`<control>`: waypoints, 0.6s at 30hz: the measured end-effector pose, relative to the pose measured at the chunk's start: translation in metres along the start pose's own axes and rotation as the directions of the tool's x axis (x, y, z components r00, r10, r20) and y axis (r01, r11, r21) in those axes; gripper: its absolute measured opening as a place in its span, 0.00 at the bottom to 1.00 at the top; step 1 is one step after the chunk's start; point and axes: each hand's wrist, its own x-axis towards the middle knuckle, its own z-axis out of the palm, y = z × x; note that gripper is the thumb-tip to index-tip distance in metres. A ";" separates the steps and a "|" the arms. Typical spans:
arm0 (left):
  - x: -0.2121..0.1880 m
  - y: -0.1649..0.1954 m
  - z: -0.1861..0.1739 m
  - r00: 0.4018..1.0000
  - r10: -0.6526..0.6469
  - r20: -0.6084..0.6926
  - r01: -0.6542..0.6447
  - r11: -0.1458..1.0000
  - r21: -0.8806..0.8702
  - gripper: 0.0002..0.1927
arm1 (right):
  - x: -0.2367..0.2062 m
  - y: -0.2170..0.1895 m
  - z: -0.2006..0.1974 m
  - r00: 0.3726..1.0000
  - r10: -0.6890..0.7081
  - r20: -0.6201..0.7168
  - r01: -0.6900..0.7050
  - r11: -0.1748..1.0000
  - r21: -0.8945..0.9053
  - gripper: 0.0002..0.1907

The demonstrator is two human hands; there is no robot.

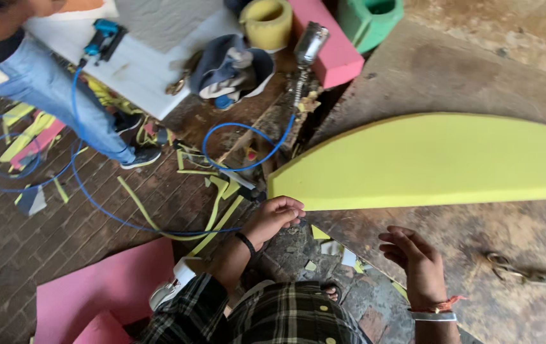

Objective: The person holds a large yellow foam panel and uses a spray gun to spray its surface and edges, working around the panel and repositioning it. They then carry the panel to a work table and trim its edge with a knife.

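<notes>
Two hands: both are seen in the lower centre of the frame, above a plaid shirt (273,315).
Left hand (274,216): it is placed at the left tip of the yellow foam sheet (438,159); the fingers are curled loosely against the foam's lower edge, and a closed grasp cannot be confirmed. A dark band is worn at the wrist.
Right hand (416,258): it is held open, fingers spread and slightly bent, above the worn board (477,83); nothing is gripped. Bangles are worn at the wrist.
Yellow foam sheet: it is laid flat on the worn board across the right half of the frame, with a curved upper edge and a straight lower edge, tapering to a point at centre.
Scissors (528,274): they are laid on the board at lower right, well apart from the right hand.
Blue hose (94,197): it is looped over the brick floor at left and centre, up to a blue tool (104,38) at upper left.
Pink foam (107,286): a slab is laid at lower left; a second pink block (330,41) is seen at top centre beside a yellow foam roll (268,22).
Foam offcuts (215,210): yellow strips are scattered on the floor left of centre.
Other person (50,83): a jeans-clad leg and a dark shoe are seen at upper left.
</notes>
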 end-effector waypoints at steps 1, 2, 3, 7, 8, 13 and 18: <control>-0.004 -0.003 -0.016 1.000 0.015 -0.013 -0.016 1.000 -0.026 0.12 | 0.000 0.000 0.014 1.000 -0.004 0.011 0.004 1.000 -0.017 0.16; -0.010 -0.005 -0.032 0.999 -0.002 -0.050 0.000 0.999 -0.053 0.12 | 0.002 -0.001 0.030 1.000 -0.015 0.021 0.016 0.999 -0.032 0.16; -0.016 -0.007 -0.045 0.996 -0.012 -0.085 0.005 0.997 -0.082 0.12 | 0.003 -0.001 0.047 0.999 -0.001 0.052 0.003 0.999 -0.039 0.16; -0.035 -0.008 -0.103 0.983 -0.049 -0.179 0.012 0.979 -0.202 0.13 | 0.005 0.003 0.131 0.980 0.081 0.183 -0.062 0.992 -0.107 0.16; -0.042 -0.010 -0.120 0.978 -0.044 -0.205 -0.006 0.972 -0.234 0.13 | 0.004 0.006 0.152 0.969 0.118 0.216 -0.089 0.987 -0.137 0.16; -0.090 -0.039 -0.215 0.939 -0.006 -0.344 -0.122 0.929 -0.349 0.12 | 0.003 0.031 0.259 0.881 0.156 0.447 -0.056 0.972 -0.228 0.17; -0.167 -0.086 -0.296 0.788 -0.103 -0.607 -0.129 0.937 -0.326 0.11 | 0.012 0.058 0.370 0.755 0.287 0.590 0.017 0.891 -0.454 0.18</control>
